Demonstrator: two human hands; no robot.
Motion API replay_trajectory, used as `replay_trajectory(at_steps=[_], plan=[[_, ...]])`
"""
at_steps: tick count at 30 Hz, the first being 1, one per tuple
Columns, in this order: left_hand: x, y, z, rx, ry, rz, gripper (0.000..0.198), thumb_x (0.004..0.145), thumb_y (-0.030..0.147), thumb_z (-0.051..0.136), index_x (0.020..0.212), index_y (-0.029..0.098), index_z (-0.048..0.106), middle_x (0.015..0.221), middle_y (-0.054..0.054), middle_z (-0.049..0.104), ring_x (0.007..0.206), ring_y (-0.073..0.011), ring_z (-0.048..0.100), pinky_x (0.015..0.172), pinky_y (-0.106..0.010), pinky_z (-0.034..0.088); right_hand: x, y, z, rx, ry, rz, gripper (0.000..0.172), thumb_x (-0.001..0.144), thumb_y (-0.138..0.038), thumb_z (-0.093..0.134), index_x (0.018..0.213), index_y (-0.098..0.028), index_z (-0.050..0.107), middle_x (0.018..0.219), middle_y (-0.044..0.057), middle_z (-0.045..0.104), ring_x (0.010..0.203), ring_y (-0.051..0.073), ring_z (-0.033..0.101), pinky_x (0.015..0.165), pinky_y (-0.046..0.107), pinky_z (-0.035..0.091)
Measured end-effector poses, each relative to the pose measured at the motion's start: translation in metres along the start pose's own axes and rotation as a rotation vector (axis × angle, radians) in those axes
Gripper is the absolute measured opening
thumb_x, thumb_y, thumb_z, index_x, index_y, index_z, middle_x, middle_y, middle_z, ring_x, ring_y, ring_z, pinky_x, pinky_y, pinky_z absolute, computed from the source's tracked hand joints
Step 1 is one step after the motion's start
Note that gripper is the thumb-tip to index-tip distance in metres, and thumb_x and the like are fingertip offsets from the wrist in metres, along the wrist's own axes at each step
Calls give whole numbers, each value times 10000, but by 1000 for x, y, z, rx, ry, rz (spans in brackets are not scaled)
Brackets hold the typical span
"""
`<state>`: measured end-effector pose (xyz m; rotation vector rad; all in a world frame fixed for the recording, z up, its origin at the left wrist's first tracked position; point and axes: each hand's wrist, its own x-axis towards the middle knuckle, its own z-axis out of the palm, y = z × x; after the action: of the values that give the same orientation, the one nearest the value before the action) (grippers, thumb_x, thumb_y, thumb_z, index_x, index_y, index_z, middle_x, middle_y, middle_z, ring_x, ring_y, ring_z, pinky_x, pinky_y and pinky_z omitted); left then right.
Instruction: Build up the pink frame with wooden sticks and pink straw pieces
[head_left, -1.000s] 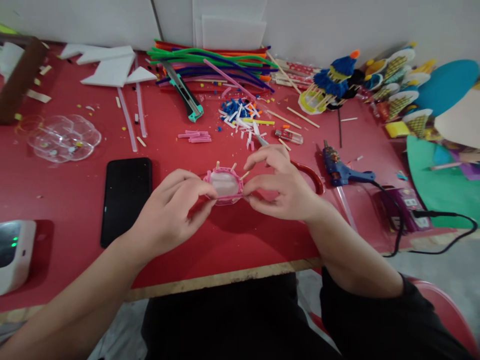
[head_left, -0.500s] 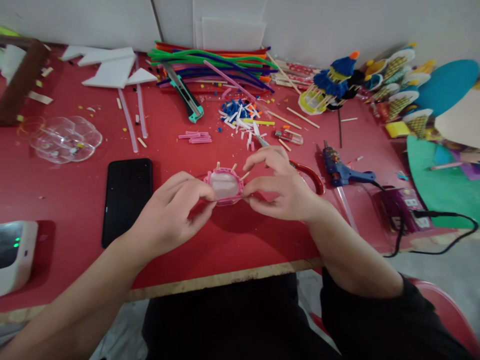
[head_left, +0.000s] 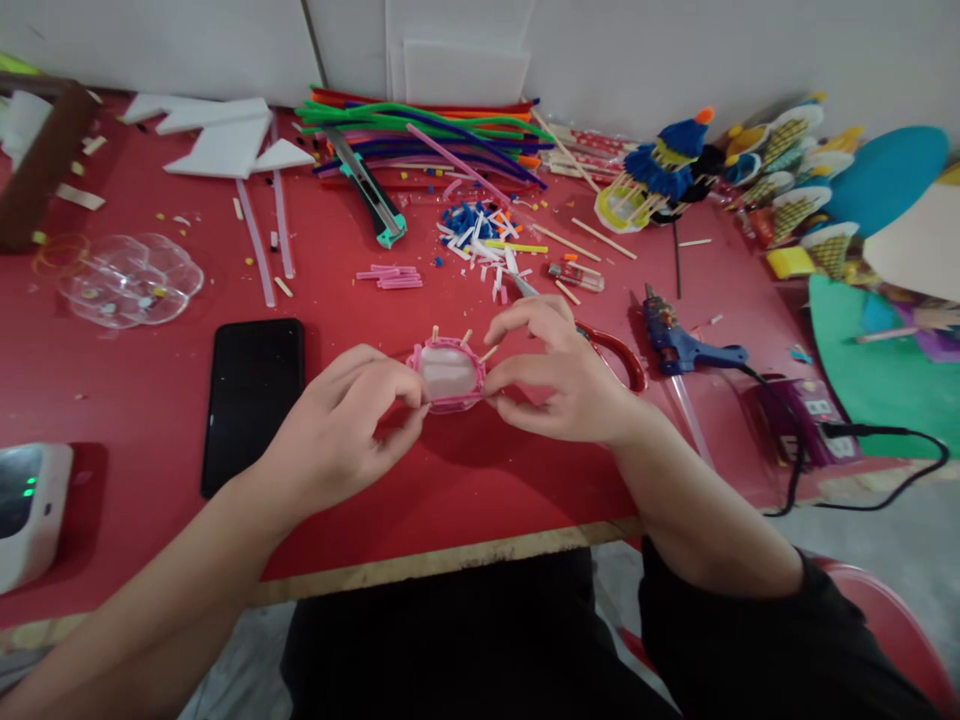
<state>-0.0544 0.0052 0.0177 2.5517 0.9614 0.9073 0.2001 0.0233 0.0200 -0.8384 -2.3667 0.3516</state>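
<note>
Between my two hands, above the red table, is a small oval craft base [head_left: 448,372] with a pale middle and a pink rim. Short wooden sticks stand up from its far and right edge. My left hand [head_left: 360,405] pinches the rim at its near left side with thumb and index finger. At the right side, thumb and a finger of my right hand [head_left: 559,375] pinch the rim, while its index finger arches above, apart from the piece. Red-handled scissors [head_left: 619,352] lie partly hidden behind my right hand.
A black phone [head_left: 251,405] lies left of my hands. A blue glue gun [head_left: 686,340] rests at the right with its cord. Behind are pink strips [head_left: 390,276], foam scraps [head_left: 480,230], a utility knife [head_left: 371,195], pipe cleaners [head_left: 435,120] and a blue-topped craft piece [head_left: 660,165].
Almost nothing differs. Both hands keep their pinch on the pink-rimmed base, and the whole view has shifted very slightly.
</note>
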Motion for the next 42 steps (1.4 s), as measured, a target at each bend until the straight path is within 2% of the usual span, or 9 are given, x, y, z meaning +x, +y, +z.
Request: replay_trajectory(at_steps=[20,42], plan=[[-1,0,0,10,-6,0,213,853,85,619,910,225,470,850,-31,667,776,-194,608,703,-357,507,0,0,0,7,-17,12,90,820,-169,632,780,-236,678,1073,50,561,1092,241,521,984,464,367],[0,1,0,8,-30,-14,233,840,82,584,925,274,483,872,-19,681,774,-207,638,701,-403,533,-1,1,1,-1,-16,-9,100,820,-164,628,783,-238,684,1075,46,554,1085,237,524,977,466,379]])
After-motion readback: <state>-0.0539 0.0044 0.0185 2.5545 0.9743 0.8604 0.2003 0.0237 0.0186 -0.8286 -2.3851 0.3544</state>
